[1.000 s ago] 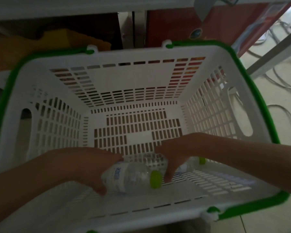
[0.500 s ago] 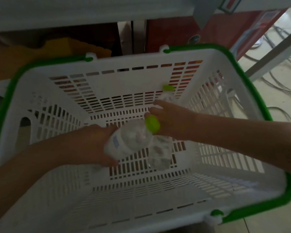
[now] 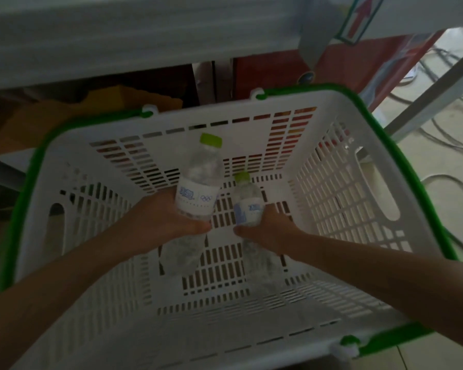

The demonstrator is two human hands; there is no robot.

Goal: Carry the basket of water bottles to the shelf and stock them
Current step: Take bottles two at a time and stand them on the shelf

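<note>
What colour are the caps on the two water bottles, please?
Light green caps, on both bottles, clearest in the head view.

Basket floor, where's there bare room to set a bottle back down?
The basket holds nothing loose: its slotted floor is bare along all four walls. The only crowding is mid-basket, where the left hand and right hand each hold a bottle.

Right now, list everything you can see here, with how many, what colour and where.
water bottles: two, clear with green caps, one in each hand, above the basket floor
basket: one, white with green rim, below the hands
shelf: one, pale, beyond the basket
red box: one, under the shelf
yellow item: one, far left under the shelf
cables: several, dark, on the floor right
left hand: holds the larger-looking bottle
right hand: holds the other
</note>
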